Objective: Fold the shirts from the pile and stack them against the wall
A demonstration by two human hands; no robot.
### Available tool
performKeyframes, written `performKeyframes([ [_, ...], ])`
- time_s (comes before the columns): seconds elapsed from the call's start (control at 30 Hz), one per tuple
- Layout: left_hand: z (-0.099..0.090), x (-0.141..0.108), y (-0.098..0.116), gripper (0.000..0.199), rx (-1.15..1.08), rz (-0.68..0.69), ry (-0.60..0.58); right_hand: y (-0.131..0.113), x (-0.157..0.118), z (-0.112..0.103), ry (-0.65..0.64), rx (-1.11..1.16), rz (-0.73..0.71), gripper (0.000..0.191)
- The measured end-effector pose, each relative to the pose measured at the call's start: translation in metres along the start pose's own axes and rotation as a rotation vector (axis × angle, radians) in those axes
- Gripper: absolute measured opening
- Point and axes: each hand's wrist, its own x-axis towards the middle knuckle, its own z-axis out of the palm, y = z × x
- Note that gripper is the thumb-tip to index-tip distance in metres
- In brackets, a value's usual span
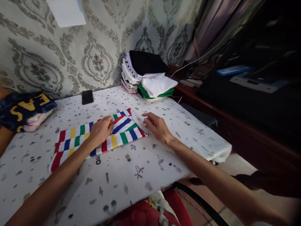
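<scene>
A garment with red, yellow, green and blue stripes on white point(123, 138) lies folded into a long strip on the table. My left hand point(101, 129) rests on its middle, the fingers curled and closed on the cloth; their tips are partly hidden. Just past the garment's right end, my right hand point(157, 126) hovers with its index finger stretched out and the others loosely bent. It holds nothing.
A printed white cloth covers the table point(150, 169). Folded clothes point(152, 75) are stacked at the back, beside the wall. A black phone point(87, 97) lies near the wall, and a navy garment with yellow letters point(28, 108) sits at the far left.
</scene>
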Motion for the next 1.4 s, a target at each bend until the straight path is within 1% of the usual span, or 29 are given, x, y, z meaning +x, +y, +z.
performKeyframes([
  [0.07,0.001,-0.003,0.005,0.015,0.053,0.068,0.083,-0.003,-0.011,0.000,-0.036,-0.102,-0.055,0.030],
  [0.13,0.001,-0.006,0.012,0.019,0.048,0.183,0.136,-0.004,-0.020,0.002,-0.081,-0.194,-0.100,0.029],
  [0.23,0.003,-0.009,0.023,0.023,-0.060,0.349,0.116,-0.003,-0.028,0.004,-0.130,-0.294,-0.160,0.034],
  [0.33,0.010,-0.009,0.028,0.025,-0.156,0.434,0.050,0.002,-0.032,0.003,-0.143,-0.345,-0.205,0.042],
  [0.47,0.026,-0.008,0.025,0.034,-0.185,0.451,-0.027,0.004,-0.033,-0.003,-0.163,-0.321,-0.227,0.048],
  [0.6,0.037,-0.012,0.020,0.043,-0.184,0.434,-0.019,0.000,-0.029,-0.008,-0.211,-0.238,-0.175,0.050],
  [0.67,0.038,-0.014,0.019,0.046,-0.180,0.430,-0.014,-0.002,-0.027,-0.009,-0.228,-0.238,-0.128,0.049],
  [0.73,0.039,-0.015,0.019,0.047,-0.175,0.432,-0.013,-0.002,-0.026,-0.010,-0.241,-0.273,-0.112,0.047],
  [0.83,0.038,-0.015,0.018,0.046,-0.180,0.433,-0.009,-0.004,-0.028,-0.010,-0.246,-0.344,-0.167,0.044],
  [0.93,0.037,-0.015,0.018,0.044,-0.187,0.451,-0.010,-0.014,-0.026,-0.007,-0.182,-0.367,-0.237,0.038],
  [1.0,0.036,-0.014,0.020,0.044,-0.184,0.457,-0.008,-0.027,-0.019,0.001,-0.151,-0.320,-0.322,0.033],
  [1.03,0.035,-0.014,0.021,0.044,-0.181,0.454,-0.007,-0.034,-0.014,0.008,-0.157,-0.285,-0.376,0.032],
  [1.1,0.032,-0.016,0.022,0.044,-0.166,0.441,-0.006,-0.046,0.000,0.026,-0.201,-0.222,-0.479,0.034],
  [1.17,0.030,-0.019,0.021,0.046,-0.142,0.418,-0.026,-0.050,0.015,0.049,-0.248,-0.196,-0.514,0.037],
  [1.23,0.027,-0.027,0.015,0.051,-0.112,0.373,-0.069,-0.044,0.028,0.072,-0.276,-0.220,-0.476,0.041],
  [1.3,0.023,-0.038,0.004,0.057,-0.100,0.300,-0.119,-0.032,0.036,0.091,-0.258,-0.298,-0.447,0.044],
  [1.4,0.015,-0.059,-0.022,0.063,-0.105,0.164,-0.182,-0.014,0.038,0.105,-0.181,-0.441,-0.496,0.048],
])
